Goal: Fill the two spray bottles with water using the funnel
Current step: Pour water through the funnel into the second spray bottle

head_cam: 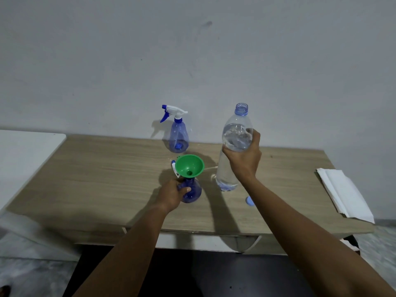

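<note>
Water btl (234, 133), uncapped, is holding clear water up to about its shoulder & is standing nearly upright, just right of the funnel. Green funnel (189, 166) is sitting in the neck of the near spray btl (192, 192), its bowl looking empty. Can't tell if that blue btl is holding any water. Far spray btl (179, 136) is standing back by the wall w/ its trigger head on; fill level unclear.

A loose trigger head (174, 169) is peeking out behind the funnel, mostly hidden. Can't tell whether the water btl's base is touching the table (96, 179).

L hand (172, 194) is gripping the near spray btl, fingers wrapping its left side, thumb lying across the front below the funnel. R hand (244, 159) is gripping the water btl mid-body, thumb at its left side, fingers coming round the right.

Blue cap (249, 200) is lying on the table near the water btl's base. Folded white sheet (345, 194) is lying at the right end.
</note>
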A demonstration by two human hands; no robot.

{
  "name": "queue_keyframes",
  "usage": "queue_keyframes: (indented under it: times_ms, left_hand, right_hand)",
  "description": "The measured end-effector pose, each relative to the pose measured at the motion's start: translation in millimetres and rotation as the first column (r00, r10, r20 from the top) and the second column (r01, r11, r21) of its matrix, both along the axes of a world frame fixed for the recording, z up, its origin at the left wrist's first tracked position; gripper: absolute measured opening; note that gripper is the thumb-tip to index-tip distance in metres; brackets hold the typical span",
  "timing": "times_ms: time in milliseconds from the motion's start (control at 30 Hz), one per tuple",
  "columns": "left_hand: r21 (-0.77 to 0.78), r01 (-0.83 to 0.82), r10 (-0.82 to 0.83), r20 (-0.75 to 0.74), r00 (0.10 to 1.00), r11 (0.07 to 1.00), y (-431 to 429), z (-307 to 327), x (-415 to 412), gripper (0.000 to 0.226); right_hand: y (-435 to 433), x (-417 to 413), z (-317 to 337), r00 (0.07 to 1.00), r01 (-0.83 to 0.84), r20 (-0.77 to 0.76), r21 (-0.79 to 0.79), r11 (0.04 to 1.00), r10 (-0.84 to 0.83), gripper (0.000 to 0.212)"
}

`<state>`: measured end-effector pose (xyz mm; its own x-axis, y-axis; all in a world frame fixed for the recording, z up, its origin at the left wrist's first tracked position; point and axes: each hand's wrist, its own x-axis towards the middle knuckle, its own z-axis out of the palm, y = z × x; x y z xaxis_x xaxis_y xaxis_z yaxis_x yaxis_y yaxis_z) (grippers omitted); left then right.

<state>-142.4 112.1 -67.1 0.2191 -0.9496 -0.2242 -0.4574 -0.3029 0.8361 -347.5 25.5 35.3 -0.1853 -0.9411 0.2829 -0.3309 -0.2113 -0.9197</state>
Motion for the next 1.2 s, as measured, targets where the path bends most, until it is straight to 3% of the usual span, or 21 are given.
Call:
queue_keyframes:
  times_ms: [367,467,533,633,700,800,900,1100,1200]
  left_hand:
    - [-0.008,0.057,-0.057,-0.005,0.998,0.998,9.6,2.8,6.9,0.026]
    - [-0.033,0.074,-0.074,-0.005,0.997,0.997,14.5,2.5,7.6,0.024]
    - [-0.041,0.086,-0.087,-0.03,0.996,0.995,19.6,3.9,8.3,0.02]
    - [-0.053,0.112,-0.116,-0.079,0.99,0.992,26.8,0.6,11.8,0.019]
    - [-0.062,0.127,-0.132,-0.081,0.988,0.99,31.9,-1.6,14.3,0.021]
    - [-0.065,0.147,-0.151,-0.06,0.987,0.987,38.0,-1.8,15.0,0.022]
    - [-0.045,0.153,-0.154,-0.019,0.988,0.987,42.3,1.7,13.4,0.023]
    - [-0.019,0.147,-0.147,-0.009,0.989,0.989,45.5,1.9,13.4,0.026]
    - [-0.001,0.137,-0.137,0.049,0.989,0.991,45.9,1.5,14.2,0.006]
  right_hand:
    - [3.3,-11.3,-18.4,0.999,-0.029,-0.013,0.012,1.0,0.029,0.098]
    - [27.4,-5.4,-40.2,0.989,0.15,0.004,-0.06,0.987,-0.15,0.085]
    - [46.5,2.8,-54.8,0.988,0.155,0.034,-0.099,0.983,-0.152,0.066]
    - [64.2,11.7,-71.3,0.988,-0.135,0.072,-0.055,0.989,0.139,0.04]
    - [67.2,14.6,-77.6,0.918,-0.395,0.038,0.039,0.918,0.394,0.044]
    - [66.2,18.7,-78.7,0.803,-0.592,0.05,0.183,0.785,0.594,0.065]
    - [63.1,24.9,-74.4,0.756,-0.65,0.099,0.228,0.725,0.647,0.077]
    - [61.2,37.7,-69.8,0.744,-0.668,0.18,0.254,0.7,0.644,0.064]
    - [59.1,38.7,-68.8,0.751,-0.66,0.235,0.243,0.711,0.617,0.061]
